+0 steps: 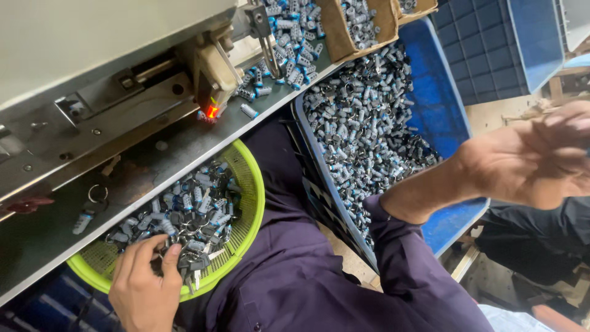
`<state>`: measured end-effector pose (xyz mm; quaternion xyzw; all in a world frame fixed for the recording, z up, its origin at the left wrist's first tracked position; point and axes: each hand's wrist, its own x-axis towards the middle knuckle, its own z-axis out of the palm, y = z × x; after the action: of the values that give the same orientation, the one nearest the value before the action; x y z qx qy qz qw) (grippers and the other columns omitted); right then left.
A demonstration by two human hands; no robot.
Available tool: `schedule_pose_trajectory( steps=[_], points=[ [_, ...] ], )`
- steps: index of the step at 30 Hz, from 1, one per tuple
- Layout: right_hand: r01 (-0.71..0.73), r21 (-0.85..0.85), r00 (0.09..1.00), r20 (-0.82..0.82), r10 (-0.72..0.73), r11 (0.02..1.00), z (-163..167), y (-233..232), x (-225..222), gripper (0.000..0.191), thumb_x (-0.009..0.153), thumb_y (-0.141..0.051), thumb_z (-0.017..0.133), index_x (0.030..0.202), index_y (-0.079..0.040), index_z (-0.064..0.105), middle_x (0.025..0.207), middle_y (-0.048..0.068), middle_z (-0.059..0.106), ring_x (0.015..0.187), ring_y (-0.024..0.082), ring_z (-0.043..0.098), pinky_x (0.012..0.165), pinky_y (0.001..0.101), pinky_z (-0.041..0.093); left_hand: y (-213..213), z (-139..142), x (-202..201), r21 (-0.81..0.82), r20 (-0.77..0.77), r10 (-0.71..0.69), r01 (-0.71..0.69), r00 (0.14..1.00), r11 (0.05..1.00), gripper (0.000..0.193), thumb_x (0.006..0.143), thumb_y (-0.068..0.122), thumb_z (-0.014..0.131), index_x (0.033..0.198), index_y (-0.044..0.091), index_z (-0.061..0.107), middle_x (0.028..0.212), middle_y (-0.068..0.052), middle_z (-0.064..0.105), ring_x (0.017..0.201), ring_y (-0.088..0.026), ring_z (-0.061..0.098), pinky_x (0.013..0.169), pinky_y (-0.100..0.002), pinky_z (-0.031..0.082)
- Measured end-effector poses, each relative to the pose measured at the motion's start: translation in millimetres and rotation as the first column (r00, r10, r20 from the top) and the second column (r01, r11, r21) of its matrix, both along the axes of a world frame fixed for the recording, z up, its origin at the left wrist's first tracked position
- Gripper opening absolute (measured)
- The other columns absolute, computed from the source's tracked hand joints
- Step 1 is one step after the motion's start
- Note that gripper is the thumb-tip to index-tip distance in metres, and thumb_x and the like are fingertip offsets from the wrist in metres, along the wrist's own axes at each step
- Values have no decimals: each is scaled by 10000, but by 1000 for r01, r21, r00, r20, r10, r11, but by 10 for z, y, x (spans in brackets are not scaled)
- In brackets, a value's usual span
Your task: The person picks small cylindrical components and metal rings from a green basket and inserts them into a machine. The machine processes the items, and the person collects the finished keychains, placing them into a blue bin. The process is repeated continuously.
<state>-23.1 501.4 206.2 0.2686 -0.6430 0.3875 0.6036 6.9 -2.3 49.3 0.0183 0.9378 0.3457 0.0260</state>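
Two bare hands show from above, both belonging to a person in a dark purple shirt seated at a metal bench (184, 144). The left hand (144, 283) reaches into a round lime-green plastic basket (255, 197) that sits on the lap, just under the bench edge. Its fingers (150, 246) are curled down into a heap of small cylinder locks (196, 212), silver and dark with blue bands, mixed with keys on rings; they press among the pieces, but whether they pinch one cannot be told. The right hand (541, 160) is raised well apart from that basket, blurred, its fingers loosely bent and spread with nothing seen between them. Below and behind those raised fingers stands a large blue plastic crate (439, 98) filled with many more of the same locks. Beyond the left fingers, on the bench, a machine fixture (215, 74) carries a small glowing red light, and a few loose locks lie just beside it. Farther along the bench lies another scattered pile of locks, next to a brown cardboard box (335, 31) holding more. One lock on a key ring (89, 206) lies alone on the bench above the basket.
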Motion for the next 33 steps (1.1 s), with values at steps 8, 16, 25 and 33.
schedule_pose_trajectory(
  steps=[8,16,25,33],
  points=[
    [338,-20,901,296,-318,941,-386,-607,-655,351,929,-84,839,1034,-71,504,1214,67,535,1127,176,531,1016,337,442,47,54,-57,-130,41,-2,7,999,991,434,762,241,821,1136,50,711,1152,-135,692,1035,-357,655,841,-451,526],
    [-179,189,631,775,-35,966,-1067,-2362,-306,249,881,44,779,977,-31,563,996,165,720,887,283,712,817,344,548,50,-126,-82,-104,-147,-87,72,985,992,350,727,119,810,1058,40,729,1203,-145,656,1099,-368,615,948,-457,509],
    [-584,72,339,927,162,809,-1610,-3292,-192,429,714,67,808,1102,-15,642,1118,158,720,985,315,714,827,382,560,-72,-196,68,234,-207,165,-115,964,965,218,789,36,764,999,10,710,1114,-93,719,1038,-326,635,915,-424,533],
    [-435,-335,12,926,378,836,-1846,-3382,-22,280,859,191,665,1064,2,651,1037,134,740,902,171,747,793,287,605,-53,-96,71,253,-247,156,-92,956,963,218,764,34,706,978,23,665,1046,-102,707,1003,-327,643,890,-413,546]
  ],
)
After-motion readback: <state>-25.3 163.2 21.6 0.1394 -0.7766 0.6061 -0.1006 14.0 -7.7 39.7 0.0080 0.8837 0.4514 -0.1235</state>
